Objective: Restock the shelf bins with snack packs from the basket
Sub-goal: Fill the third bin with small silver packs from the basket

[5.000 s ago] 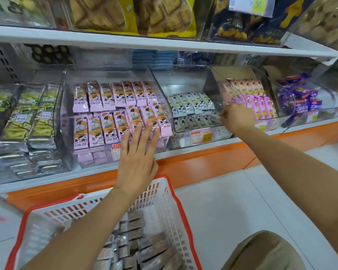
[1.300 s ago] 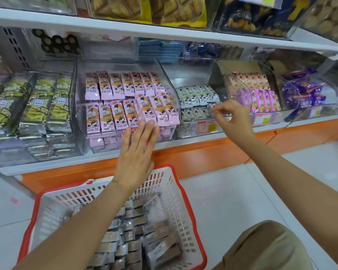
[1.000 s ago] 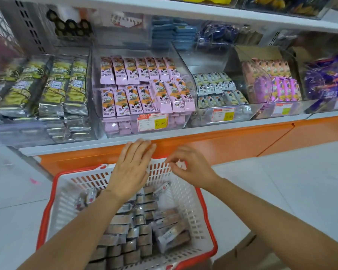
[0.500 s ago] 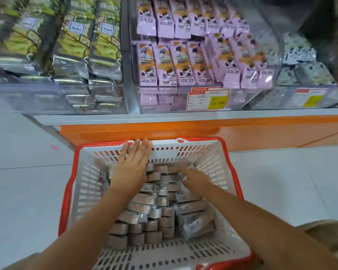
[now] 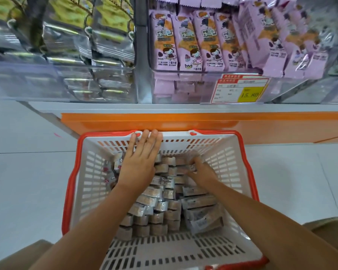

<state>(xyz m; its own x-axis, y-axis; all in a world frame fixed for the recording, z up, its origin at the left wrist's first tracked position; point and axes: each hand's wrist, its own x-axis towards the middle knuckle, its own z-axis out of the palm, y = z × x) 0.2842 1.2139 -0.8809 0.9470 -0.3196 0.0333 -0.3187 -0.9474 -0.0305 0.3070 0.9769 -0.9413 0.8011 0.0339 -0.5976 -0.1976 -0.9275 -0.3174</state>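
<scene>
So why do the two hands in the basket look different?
The left hand lies flat with straight fingers; the right hand curls its fingers. The left hand reaches the far rim of the basket; the right hand sits lower among the packs, apparently gripping one. Both are bare and inside the basket.

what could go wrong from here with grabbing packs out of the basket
The right hand digs into loosely piled snack packs; a hurried grab may lift several and drop some.
The left hand lies flat over packs near the far wall of the basket and may block the lift.
The bin right above holds pink packs, unlike these, so misplacement seems possible.
</scene>
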